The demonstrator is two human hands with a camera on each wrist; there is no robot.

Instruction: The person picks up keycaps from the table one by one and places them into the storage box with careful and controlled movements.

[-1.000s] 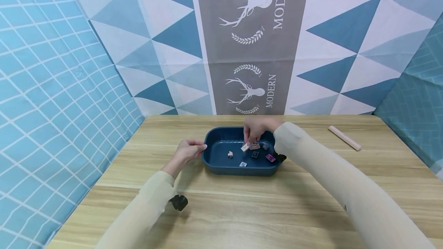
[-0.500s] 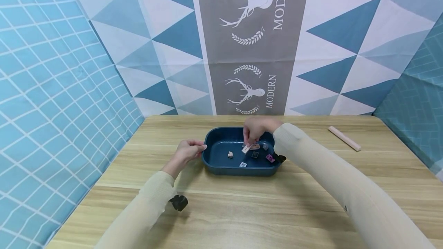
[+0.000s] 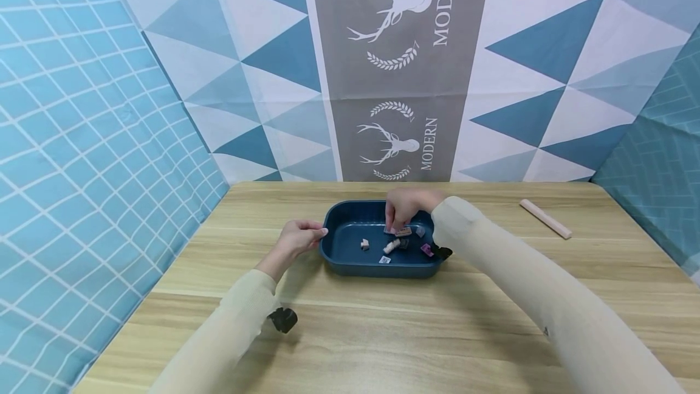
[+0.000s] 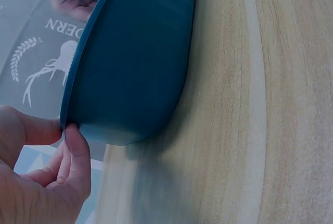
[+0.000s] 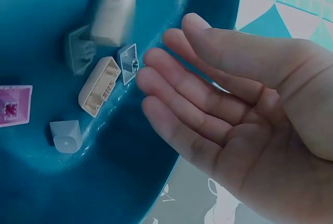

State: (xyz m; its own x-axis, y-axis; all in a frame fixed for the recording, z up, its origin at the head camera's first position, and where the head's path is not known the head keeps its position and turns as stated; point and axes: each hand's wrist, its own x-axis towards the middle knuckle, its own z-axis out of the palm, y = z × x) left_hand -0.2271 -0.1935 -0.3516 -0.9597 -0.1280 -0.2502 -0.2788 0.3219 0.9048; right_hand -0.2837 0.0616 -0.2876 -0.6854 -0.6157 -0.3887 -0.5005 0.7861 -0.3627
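A dark blue basin point(image 3: 350, 270) holds several loose keycaps. My left hand point(image 4: 47, 166) pinches its left rim between thumb and fingers. Over the basin's far right part is my right hand point(image 5: 234, 99), with its fingers loosely bent and nothing between them. Beyond its fingertips in the right wrist view, a long cream keycap point(image 5: 115, 10) looks blurred. Near it lie an upturned beige keycap point(image 5: 100, 86), a small whitish keycap point(image 5: 128, 63) and a dark translucent one point(image 5: 80, 52). A purple keycap point(image 5: 15, 107) and a grey keycap point(image 5: 66, 136) sit farther off.
The basin stands on a wooden table point(image 3: 350, 333), toward its back edge. A pale pink bar point(image 3: 545, 219) lies at the right rear. Patterned cloth point(image 3: 399, 90) hangs behind the table. A black wrist-worn device point(image 3: 283, 320) sits below the left sleeve.
My right hand has let go of the long cream keycap, which now shows lower in the basin, beside the dark one. My left hand stays on the rim.
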